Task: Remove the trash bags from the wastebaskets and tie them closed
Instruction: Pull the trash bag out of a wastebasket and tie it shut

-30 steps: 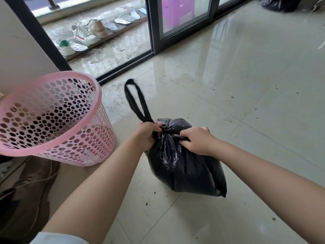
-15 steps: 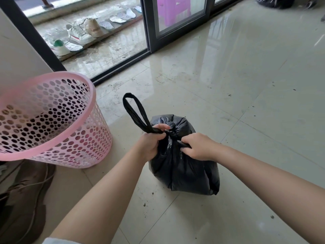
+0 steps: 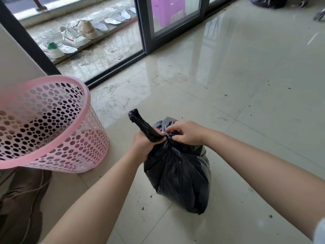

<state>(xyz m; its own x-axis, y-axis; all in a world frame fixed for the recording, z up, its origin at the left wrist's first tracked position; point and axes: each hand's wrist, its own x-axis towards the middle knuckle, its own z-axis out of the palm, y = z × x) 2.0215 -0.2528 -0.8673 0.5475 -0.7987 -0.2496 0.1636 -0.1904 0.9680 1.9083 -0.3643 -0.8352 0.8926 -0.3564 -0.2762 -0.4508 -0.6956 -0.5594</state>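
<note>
**Both hands at the neck of the black bag**

Low in the frame, two bare forearms reach in toward the centre. The left hand [image 3: 143, 147] is curled tight round the twisted handle strip [image 3: 142, 125] of the trash bag [image 3: 179, 173]; half a second ago that strip stood as a long open loop, and now it is a short, crumpled stub poking up and to the left. The right hand [image 3: 186, 132] has shifted onto the top of the gathered neck, fingertips bent and pinching the bunched plastic at the knot. The bag sits at lower centre on the floor [image 3: 246, 85], its thin glossy film creased in long folds and bulging round.

At the left edge stands the pink wastebasket [image 3: 52, 134], a plastic mesh of round holes with a smooth rim, near the bag but not touching it. The pale tiles are shiny, with dark specks. In the upper left, beyond a dark door frame [image 3: 144, 32], white shoes [image 3: 73, 36] lie on wet stone.
</note>
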